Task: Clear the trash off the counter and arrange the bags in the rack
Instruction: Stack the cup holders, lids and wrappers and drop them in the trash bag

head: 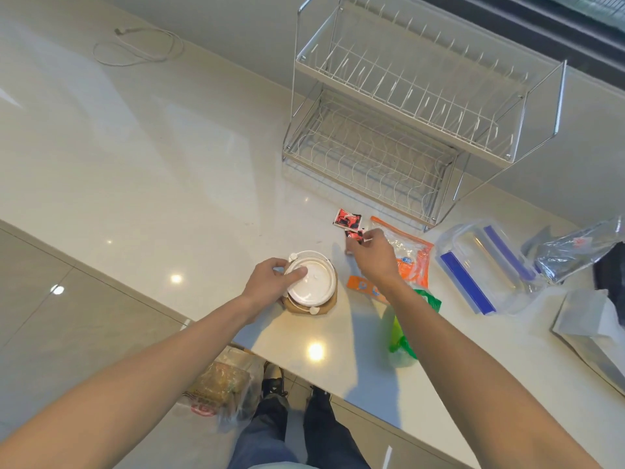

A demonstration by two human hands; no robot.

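My left hand (270, 282) grips a round takeaway container with a white lid (313, 282) near the counter's front edge. Fingers of my right hand (372, 255) pinch a small red and black sachet (354, 235). A second red and black sachet (347, 219) lies just beyond it. Under my right wrist lie an orange-edged zip bag (411, 252) and a small orange wrapper (360, 286). A green plastic bag (402, 336) rests by my right forearm. A clear bag with blue strips (480, 269) lies to the right. The two-tier wire rack (406, 113) stands behind, with nothing in it.
A silvery foil bag (575, 252) and a grey-white bag (588, 319) lie at the far right of the white counter (169, 164). A white cable (138, 45) is coiled at the back left. A plastic bag holding trash (220, 390) hangs below the counter edge by my legs.
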